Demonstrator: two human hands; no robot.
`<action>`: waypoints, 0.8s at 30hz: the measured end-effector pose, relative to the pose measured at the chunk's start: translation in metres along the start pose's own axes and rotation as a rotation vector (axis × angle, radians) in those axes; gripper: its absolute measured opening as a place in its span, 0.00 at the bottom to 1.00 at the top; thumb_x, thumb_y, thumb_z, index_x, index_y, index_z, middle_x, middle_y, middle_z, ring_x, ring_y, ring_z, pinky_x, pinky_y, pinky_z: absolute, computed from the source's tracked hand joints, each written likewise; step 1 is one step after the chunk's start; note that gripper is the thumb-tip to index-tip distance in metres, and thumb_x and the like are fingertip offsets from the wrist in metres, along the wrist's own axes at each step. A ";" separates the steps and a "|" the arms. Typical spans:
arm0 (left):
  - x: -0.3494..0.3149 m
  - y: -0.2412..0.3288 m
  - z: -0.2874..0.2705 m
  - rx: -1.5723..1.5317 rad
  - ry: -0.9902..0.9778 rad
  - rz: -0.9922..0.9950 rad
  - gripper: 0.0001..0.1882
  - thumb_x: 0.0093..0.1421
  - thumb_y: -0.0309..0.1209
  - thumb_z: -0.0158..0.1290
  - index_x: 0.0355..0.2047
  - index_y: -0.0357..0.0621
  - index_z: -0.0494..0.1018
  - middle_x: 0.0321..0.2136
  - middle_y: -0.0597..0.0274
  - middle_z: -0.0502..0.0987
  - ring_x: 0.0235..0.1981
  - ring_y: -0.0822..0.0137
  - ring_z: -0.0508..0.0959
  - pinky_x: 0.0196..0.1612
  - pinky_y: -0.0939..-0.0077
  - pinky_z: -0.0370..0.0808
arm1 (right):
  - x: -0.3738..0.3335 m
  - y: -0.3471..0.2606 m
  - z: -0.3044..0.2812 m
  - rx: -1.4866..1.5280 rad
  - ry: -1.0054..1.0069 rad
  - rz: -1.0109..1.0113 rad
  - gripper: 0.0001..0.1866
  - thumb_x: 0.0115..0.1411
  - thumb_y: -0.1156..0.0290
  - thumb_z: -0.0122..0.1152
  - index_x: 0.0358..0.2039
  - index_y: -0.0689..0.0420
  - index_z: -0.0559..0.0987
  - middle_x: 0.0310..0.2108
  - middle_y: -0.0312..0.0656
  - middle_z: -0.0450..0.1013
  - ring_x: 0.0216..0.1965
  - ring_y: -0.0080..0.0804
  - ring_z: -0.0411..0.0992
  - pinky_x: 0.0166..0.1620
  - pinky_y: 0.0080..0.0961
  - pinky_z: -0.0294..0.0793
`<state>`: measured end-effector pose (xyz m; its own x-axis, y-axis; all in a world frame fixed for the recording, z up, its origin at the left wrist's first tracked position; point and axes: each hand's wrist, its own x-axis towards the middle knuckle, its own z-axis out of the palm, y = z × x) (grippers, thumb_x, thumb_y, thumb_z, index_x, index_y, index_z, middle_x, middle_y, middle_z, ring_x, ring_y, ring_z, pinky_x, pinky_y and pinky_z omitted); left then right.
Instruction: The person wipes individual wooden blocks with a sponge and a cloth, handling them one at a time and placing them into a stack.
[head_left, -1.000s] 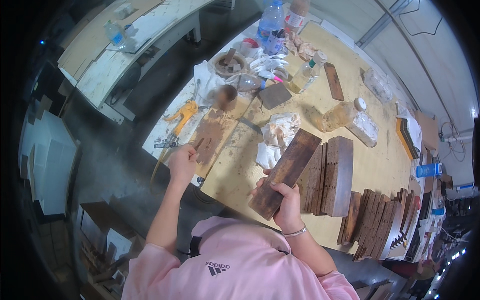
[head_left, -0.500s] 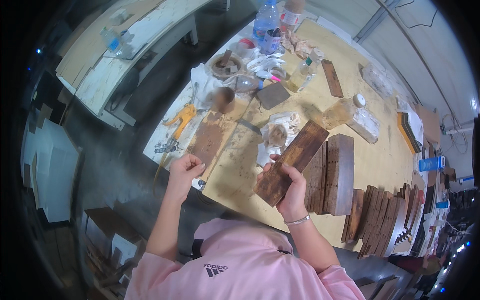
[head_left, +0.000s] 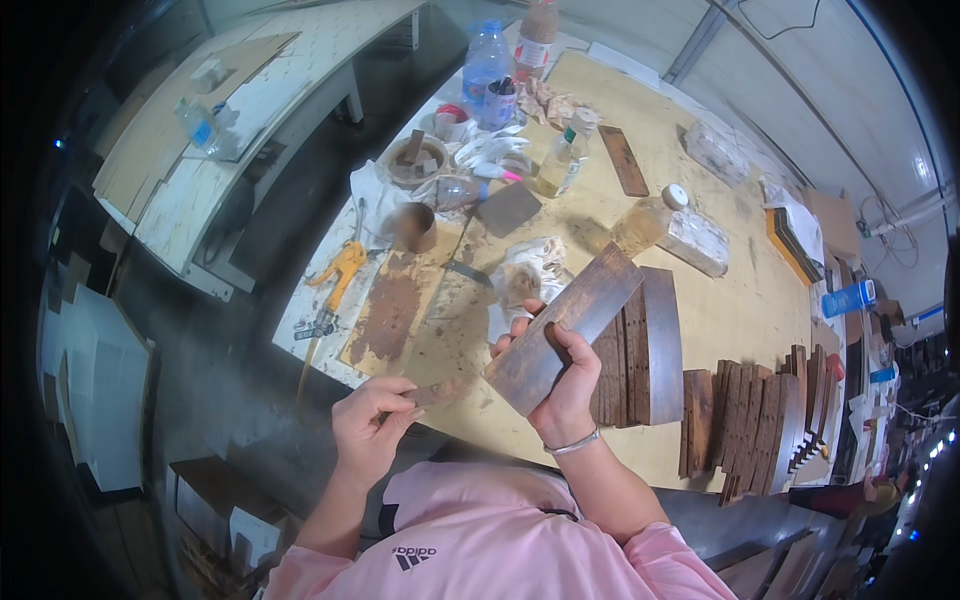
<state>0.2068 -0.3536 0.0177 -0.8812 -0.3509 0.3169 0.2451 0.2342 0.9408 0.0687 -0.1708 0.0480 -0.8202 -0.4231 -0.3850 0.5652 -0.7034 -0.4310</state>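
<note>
Tabletop [head_left: 745,310]: bears standing boards [head_left: 755,420] along its right side. Held board [head_left: 590,320]: tilted, over the tabletop's near side. Right hand [head_left: 566,388]: gripping the held board, thumb across its face. Left hand [head_left: 372,425]: pinching a small brown strip [head_left: 437,391], pointed toward the held board, visibly apart.

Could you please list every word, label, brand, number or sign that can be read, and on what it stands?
Pink shirt: one dark printed word beside an emblem, legible but not copied here.
Blue bottle and red-labelled bottle at top: labels too small to read.
Printed cup: too blurred to read.
Clear bottle at upper left: blue label too blurred.
Blue container at far right: markings too small.
</note>
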 end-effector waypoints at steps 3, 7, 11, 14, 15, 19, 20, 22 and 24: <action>0.003 0.012 0.003 0.172 -0.001 0.116 0.11 0.48 0.12 0.63 0.29 0.36 0.74 0.34 0.50 0.81 0.29 0.63 0.81 0.31 0.76 0.77 | -0.005 -0.003 -0.002 0.006 -0.043 -0.016 0.23 0.57 0.62 0.49 0.51 0.61 0.70 0.35 0.47 0.72 0.37 0.45 0.72 0.46 0.39 0.73; 0.006 0.015 0.007 0.275 -0.002 0.236 0.12 0.44 0.15 0.67 0.27 0.37 0.75 0.32 0.51 0.81 0.27 0.58 0.81 0.30 0.73 0.77 | -0.011 -0.006 -0.004 -0.024 -0.048 -0.044 0.24 0.57 0.61 0.50 0.51 0.61 0.70 0.34 0.47 0.72 0.36 0.45 0.73 0.45 0.39 0.73; 0.003 0.012 0.003 0.386 -0.069 0.277 0.12 0.43 0.14 0.66 0.27 0.36 0.75 0.32 0.50 0.81 0.27 0.56 0.80 0.29 0.71 0.77 | -0.014 -0.008 -0.007 -0.035 -0.049 -0.067 0.25 0.56 0.60 0.50 0.51 0.61 0.70 0.34 0.46 0.72 0.35 0.45 0.73 0.44 0.38 0.74; 0.006 0.012 0.002 0.436 -0.098 0.331 0.12 0.43 0.14 0.66 0.27 0.36 0.75 0.32 0.50 0.81 0.26 0.56 0.80 0.29 0.70 0.77 | -0.015 -0.007 -0.008 -0.058 -0.046 -0.084 0.25 0.56 0.60 0.50 0.51 0.61 0.69 0.34 0.46 0.73 0.35 0.44 0.74 0.44 0.38 0.74; 0.006 0.011 0.002 0.446 -0.100 0.351 0.12 0.42 0.14 0.65 0.27 0.36 0.75 0.32 0.50 0.80 0.26 0.55 0.80 0.29 0.70 0.77 | -0.015 -0.007 -0.008 -0.069 -0.045 -0.090 0.25 0.56 0.60 0.50 0.51 0.61 0.69 0.34 0.46 0.73 0.35 0.44 0.74 0.44 0.38 0.74; 0.009 0.017 0.005 0.499 -0.105 0.401 0.12 0.42 0.13 0.65 0.27 0.36 0.75 0.32 0.51 0.80 0.26 0.55 0.80 0.28 0.69 0.76 | -0.015 -0.009 -0.008 -0.077 -0.036 -0.098 0.25 0.56 0.60 0.51 0.51 0.61 0.69 0.34 0.46 0.73 0.35 0.44 0.74 0.44 0.37 0.74; 0.009 0.017 0.004 0.514 -0.100 0.392 0.12 0.42 0.13 0.65 0.27 0.36 0.75 0.32 0.51 0.80 0.26 0.55 0.80 0.28 0.69 0.76 | -0.015 -0.010 -0.008 -0.085 -0.034 -0.103 0.25 0.56 0.60 0.51 0.51 0.61 0.69 0.34 0.46 0.73 0.35 0.44 0.74 0.45 0.37 0.74; 0.010 0.014 0.003 0.542 -0.089 0.374 0.12 0.42 0.13 0.64 0.27 0.36 0.75 0.32 0.51 0.80 0.26 0.55 0.80 0.28 0.70 0.76 | -0.016 -0.011 -0.008 -0.091 -0.030 -0.108 0.25 0.56 0.60 0.51 0.51 0.61 0.69 0.34 0.46 0.73 0.36 0.44 0.74 0.45 0.38 0.74; 0.009 0.015 0.004 0.519 -0.086 0.375 0.12 0.42 0.13 0.64 0.27 0.36 0.76 0.32 0.51 0.80 0.26 0.55 0.80 0.28 0.70 0.76 | -0.016 -0.011 -0.008 -0.088 -0.027 -0.108 0.25 0.56 0.60 0.51 0.51 0.61 0.69 0.34 0.46 0.73 0.36 0.44 0.74 0.45 0.38 0.74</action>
<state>0.2008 -0.3499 0.0347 -0.8082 -0.0909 0.5818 0.3344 0.7424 0.5805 0.0761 -0.1517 0.0522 -0.8782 -0.3638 -0.3105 0.4779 -0.6936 -0.5390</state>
